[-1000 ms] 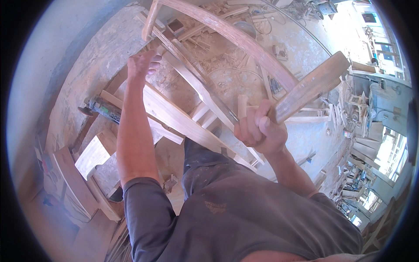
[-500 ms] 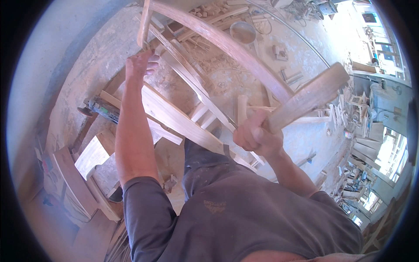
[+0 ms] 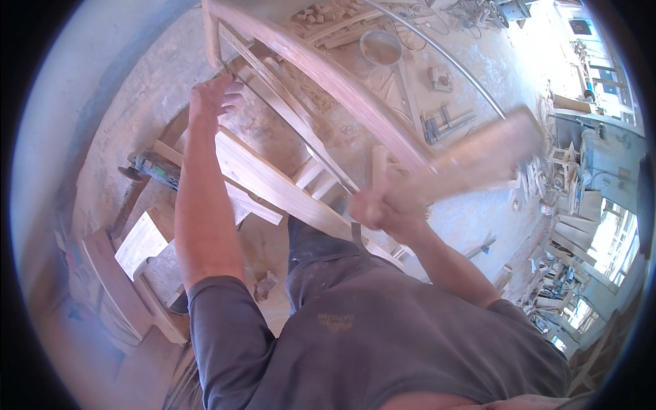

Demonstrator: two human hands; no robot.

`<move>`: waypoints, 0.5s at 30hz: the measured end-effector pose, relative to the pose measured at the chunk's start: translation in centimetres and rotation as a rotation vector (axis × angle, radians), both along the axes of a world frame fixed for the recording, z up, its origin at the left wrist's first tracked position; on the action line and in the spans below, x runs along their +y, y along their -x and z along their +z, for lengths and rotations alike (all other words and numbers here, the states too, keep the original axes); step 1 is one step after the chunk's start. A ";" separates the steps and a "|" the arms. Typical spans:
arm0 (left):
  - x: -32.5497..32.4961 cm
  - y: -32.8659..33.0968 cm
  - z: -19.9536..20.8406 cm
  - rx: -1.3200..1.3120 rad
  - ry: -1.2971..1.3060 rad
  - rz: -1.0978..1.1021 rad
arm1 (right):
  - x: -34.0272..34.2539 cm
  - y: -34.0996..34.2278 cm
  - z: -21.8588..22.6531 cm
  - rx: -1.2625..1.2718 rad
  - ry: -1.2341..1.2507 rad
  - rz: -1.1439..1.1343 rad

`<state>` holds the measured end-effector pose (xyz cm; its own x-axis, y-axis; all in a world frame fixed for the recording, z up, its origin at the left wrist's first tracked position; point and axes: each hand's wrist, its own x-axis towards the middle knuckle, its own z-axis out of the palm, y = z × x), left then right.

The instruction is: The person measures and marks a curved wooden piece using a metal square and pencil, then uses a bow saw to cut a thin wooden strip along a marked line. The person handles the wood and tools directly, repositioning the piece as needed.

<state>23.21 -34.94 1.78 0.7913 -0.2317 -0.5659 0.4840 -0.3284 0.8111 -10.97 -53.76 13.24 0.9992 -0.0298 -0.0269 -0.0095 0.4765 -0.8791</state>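
A wooden frame saw stretches diagonally across the view, with a long beam, an arm at each end and a thin blade. Around its near arm, by the blade's end, my right hand is closed; that arm's outer end is blurred by motion. At the far end, my left hand has its thumb and forefinger on the saw where blade and arm meet, other fingers loosely curled. Below the blade lies a pale wooden board, reaching toward my legs. Where the blade touches wood, I cannot make out.
Left of my left forearm lies an angle grinder, near a pale cut wooden block. Beyond the saw are a round pan, a clamp-like metal tool and scattered offcuts. A metal pipe curves across the upper right.
The saw and both my hands have shifted a little to the left. My right hand has moved more, and the near arm of the saw has become blurred.
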 end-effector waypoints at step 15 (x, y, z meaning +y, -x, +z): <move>0.9 -0.5 -1.2 -0.142 -0.106 -0.015 | 1.2 -3.3 -0.4 0.341 -0.320 -0.202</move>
